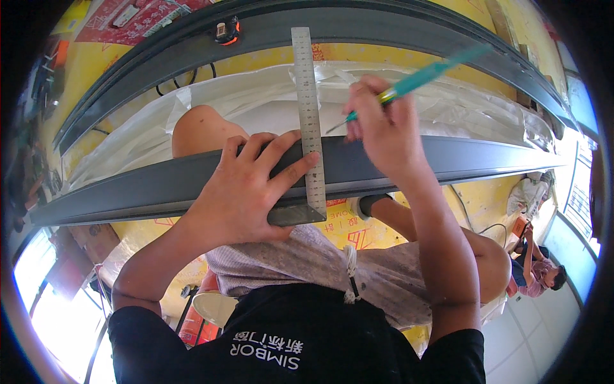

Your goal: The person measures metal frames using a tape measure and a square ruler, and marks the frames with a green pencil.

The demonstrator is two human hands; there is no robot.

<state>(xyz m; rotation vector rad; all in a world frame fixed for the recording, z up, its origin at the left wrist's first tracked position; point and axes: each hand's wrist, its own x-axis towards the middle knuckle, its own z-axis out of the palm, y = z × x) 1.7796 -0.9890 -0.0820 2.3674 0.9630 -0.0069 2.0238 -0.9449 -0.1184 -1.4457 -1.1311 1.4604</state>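
A long dark grey metal profile (383, 156) runs across in front of me. Over it lies the marked steel blade of a try square (307, 91), whose stock (295, 216) sits along the profile's near edge. My left hand (249, 192) clamps the square to the profile, thumb below the stock and fingers spread over the top, one fingertip on the blade. In my right hand (383, 125) is a slim green-handled tool (417, 79) with a thin pointed metal shaft, either a scriber or a small screwdriver. Motion blurs it; its tip hovers just right of the blade, near the profile's far edge.
Beyond lies a second dark profile (268, 29) with a tape measure (227, 31) on it. Clear plastic wrap (240, 89) spreads between the profiles. Yellow printed sheeting (369, 228) covers the floor. At far right another person (539, 273) sits holding an orange-backed device.
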